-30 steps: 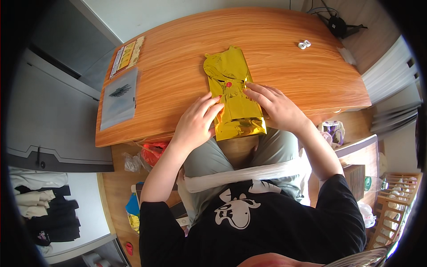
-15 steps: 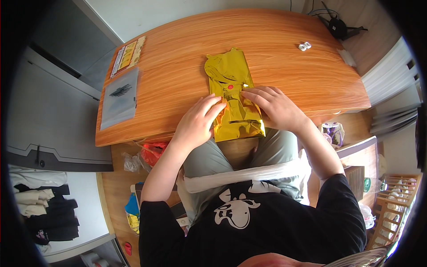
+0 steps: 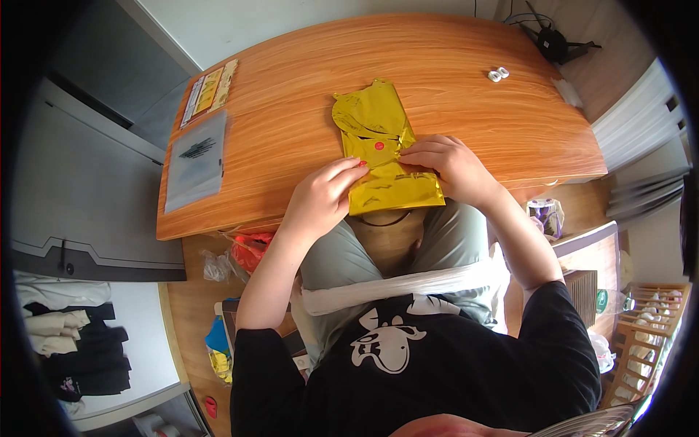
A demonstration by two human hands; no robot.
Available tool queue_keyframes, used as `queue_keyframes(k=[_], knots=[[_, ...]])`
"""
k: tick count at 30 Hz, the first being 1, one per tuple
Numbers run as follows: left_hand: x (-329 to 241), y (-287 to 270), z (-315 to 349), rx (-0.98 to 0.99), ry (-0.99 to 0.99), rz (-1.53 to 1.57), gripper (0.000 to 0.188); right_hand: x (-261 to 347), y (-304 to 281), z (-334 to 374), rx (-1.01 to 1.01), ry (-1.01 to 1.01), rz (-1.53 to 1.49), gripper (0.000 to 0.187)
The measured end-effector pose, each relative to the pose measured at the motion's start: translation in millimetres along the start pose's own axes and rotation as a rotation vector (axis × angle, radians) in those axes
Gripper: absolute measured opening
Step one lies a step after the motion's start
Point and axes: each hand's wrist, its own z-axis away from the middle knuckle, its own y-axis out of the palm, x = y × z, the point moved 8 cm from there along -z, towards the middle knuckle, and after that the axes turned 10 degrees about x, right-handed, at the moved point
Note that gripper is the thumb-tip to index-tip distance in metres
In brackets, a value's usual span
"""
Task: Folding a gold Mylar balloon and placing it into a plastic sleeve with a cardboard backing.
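Note:
A flat, shiny gold foil piece (image 3: 370, 113) lies at the near edge of the table, its rounded far end resting on the wood. Across its middle runs a crease, with a red dot beside it. The near end is a smooth flap that sticks out past the table edge above my lap. My left hand (image 3: 320, 191) grips its left side, fingertips bent over the foil next to a second red spot. On the opposite side, my right hand (image 3: 453, 169) has its fingers closed on the foil's edge. Both thumbs are mostly hidden.
The wooden table (image 3: 291, 95) curves across the view. At its left lie a clear plastic sleeve (image 3: 198, 164) with dark thin items and a yellow patterned card (image 3: 209, 91). Two small white pieces (image 3: 499, 74) sit far right, near a black device (image 3: 552, 45).
The foil's near end has risen and shifted slightly right, and its middle has folded shorter. Its near flap looks smoother. Both hands have stayed at the sides, with small finger shifts.

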Motion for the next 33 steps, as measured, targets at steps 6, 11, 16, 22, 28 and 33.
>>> queue_keyframes(k=[6, 11, 16, 22, 28, 33], knots=[[6.4, -4.0, -3.8, 0.033, -0.018, -0.010, 0.044, -11.1, 2.9, -1.2, 0.064, 0.116, -0.031, 0.037], [-8.7, -9.1, -1.4, 0.072, 0.029, -0.070, 0.048, 1.8, 7.4, 9.7, 0.039, -0.022, 0.045, 0.033], [-12.9, -5.3, 15.0, 0.055, 0.149, -0.112, 0.049, 24.1, 12.3, 22.2, 0.014, -0.059, 0.276, 0.040], [-20.7, 1.0, 22.1, -0.083, 0.203, -0.257, 0.039, 31.1, 22.8, 28.7, -0.031, -0.062, 0.436, 0.041], [-20.0, -1.1, 20.3, -0.122, 0.138, -0.168, 0.035, 27.0, 16.7, 26.1, -0.027, -0.062, 0.309, 0.041], [-10.8, -11.0, 8.8, -0.152, 0.010, 0.009, 0.020, 0.1, 6.2, 21.8, -0.054, 0.157, -0.005, 0.040]])
